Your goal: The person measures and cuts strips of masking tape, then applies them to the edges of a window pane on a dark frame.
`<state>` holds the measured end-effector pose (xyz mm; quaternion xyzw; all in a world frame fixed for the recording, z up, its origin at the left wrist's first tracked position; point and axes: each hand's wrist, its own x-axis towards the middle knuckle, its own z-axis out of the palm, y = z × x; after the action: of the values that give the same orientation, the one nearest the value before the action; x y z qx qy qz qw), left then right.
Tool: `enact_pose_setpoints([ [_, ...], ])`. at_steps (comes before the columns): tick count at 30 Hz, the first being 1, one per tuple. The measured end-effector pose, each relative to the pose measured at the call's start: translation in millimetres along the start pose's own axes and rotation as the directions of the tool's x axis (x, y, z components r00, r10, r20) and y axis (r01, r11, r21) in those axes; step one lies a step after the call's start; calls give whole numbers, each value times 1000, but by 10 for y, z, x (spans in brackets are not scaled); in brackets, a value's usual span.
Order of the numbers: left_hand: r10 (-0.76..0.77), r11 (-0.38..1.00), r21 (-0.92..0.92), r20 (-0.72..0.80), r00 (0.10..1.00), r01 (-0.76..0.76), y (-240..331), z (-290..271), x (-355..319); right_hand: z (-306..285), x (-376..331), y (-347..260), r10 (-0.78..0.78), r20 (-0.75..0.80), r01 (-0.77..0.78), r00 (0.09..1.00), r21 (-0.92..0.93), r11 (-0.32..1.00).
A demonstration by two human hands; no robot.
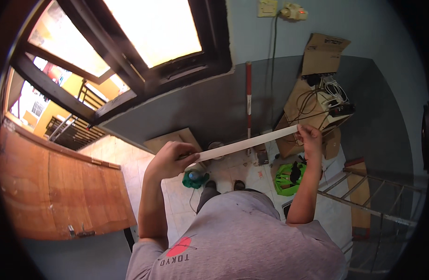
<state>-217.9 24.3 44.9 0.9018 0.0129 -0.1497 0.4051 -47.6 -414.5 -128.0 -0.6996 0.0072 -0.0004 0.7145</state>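
A long, narrow white strip [247, 143], looking like a length of tape, is stretched in the air between my two hands. My left hand [174, 160] pinches its near-left end between thumb and fingers. At the other end, slightly higher in the view, my right hand [309, 139] grips the strip with curled fingers. The strip runs almost straight, rising to the right, in front of my chest. It touches neither the wall nor the floor.
An open wooden door [65, 182] and dark window frame [181, 70] are at left. A red-and-white pole [249, 93] leans on the wall. Cables [333, 91] lie on a box at right, near a green bag [284, 182] and metal ladder [387, 215].
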Motion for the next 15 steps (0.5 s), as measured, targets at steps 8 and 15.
enact_pose_setpoints([
  [8,32,841,529,161,986,-113,428,49,356,906,-301,-282,-219,203,237,954,-67,969],
  [15,20,813,552,294,956,-187,648,13,401,1874,-807,-608,-82,875,70,477,55,996],
])
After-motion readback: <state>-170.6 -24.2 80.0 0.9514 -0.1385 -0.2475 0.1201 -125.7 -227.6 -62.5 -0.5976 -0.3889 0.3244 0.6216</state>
